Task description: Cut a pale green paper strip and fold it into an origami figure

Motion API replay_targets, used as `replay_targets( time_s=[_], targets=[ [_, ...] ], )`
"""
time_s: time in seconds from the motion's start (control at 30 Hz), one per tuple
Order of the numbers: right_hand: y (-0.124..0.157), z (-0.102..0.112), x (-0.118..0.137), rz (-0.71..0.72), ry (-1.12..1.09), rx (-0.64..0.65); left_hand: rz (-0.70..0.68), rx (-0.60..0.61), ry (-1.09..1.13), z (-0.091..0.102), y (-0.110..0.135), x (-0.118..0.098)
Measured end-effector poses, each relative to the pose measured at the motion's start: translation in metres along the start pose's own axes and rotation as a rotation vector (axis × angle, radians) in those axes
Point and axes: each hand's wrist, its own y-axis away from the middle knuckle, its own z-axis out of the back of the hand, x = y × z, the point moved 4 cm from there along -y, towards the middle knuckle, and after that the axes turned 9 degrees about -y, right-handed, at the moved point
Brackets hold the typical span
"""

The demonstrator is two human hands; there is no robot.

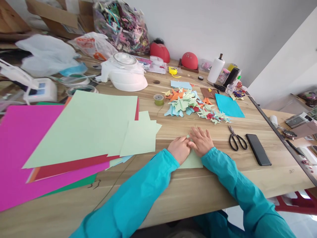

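- Green paper [192, 162] lies near the front edge of the tabletop [213, 186], partly hidden under both hands.
- The left hand [178, 149] rests on it with fingers curled (whether they pinch the paper, I cannot tell).
- The right hand [201, 141] lies flat across it, fingers spread and grasping nothing, its thumb close against the left hand.
- Toward the right edge, a phone [258, 149] lies just beside scissors [235, 137], whose blades point away from the front edge.
- Toward the left end, a large green sheet [89, 125] tops a stack with red and magenta sheets [15, 158]; small green squares [142, 138] overlap its right side.
- Beyond the hands, folded shapes [183, 103] lie heaped between a tape roll [158, 99] and a blue sheet [229, 105].
- Along the far edge stand a white bottle [216, 70], a red dome [189, 60] and a stuffed bag [122, 29].
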Motion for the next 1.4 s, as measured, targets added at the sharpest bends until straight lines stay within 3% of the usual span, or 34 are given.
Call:
replay_targets(
  time_s=[0.17,0.4,0.57,0.67,0.77,0.87,0.97,1.07,1.23,1.4],
  targets=[
    [0.003,-0.006,-0.002,0.002,-0.014,0.001,0.022,-0.077,-0.011,0.001,0.003,0.002],
    [0.06,-0.002,0.003,0.139,-0.02,-0.057,0.019,-0.147,0.012,0.006,0.004,0.002],
    [0.092,0.017,0.01,0.155,-0.057,-0.138,0.041,-0.138,0.049,0.008,0.004,0.002],
    [0.086,0.03,0.011,0.14,-0.102,-0.152,0.037,-0.12,0.06,0.01,0.004,0.002],
    [0.058,0.034,0.005,0.065,-0.13,-0.207,0.038,-0.123,0.06,0.012,0.004,0.002],
    [0.024,0.019,0.0,0.062,-0.128,-0.172,0.078,-0.152,0.048,0.011,0.005,0.003],
    [0.009,-0.001,-0.002,0.065,-0.108,-0.101,0.075,-0.165,0.058,0.008,0.006,0.003],
    [0.02,-0.01,-0.005,0.024,-0.066,-0.088,0.072,-0.186,0.072,0.007,0.006,0.004],
    [0.058,-0.007,-0.013,-0.108,-0.023,-0.09,0.071,-0.178,0.088,0.008,0.006,0.004],
    [0.084,-0.001,-0.022,-0.09,-0.077,-0.002,0.074,-0.158,0.1,0.01,0.005,0.004]
  ],
)
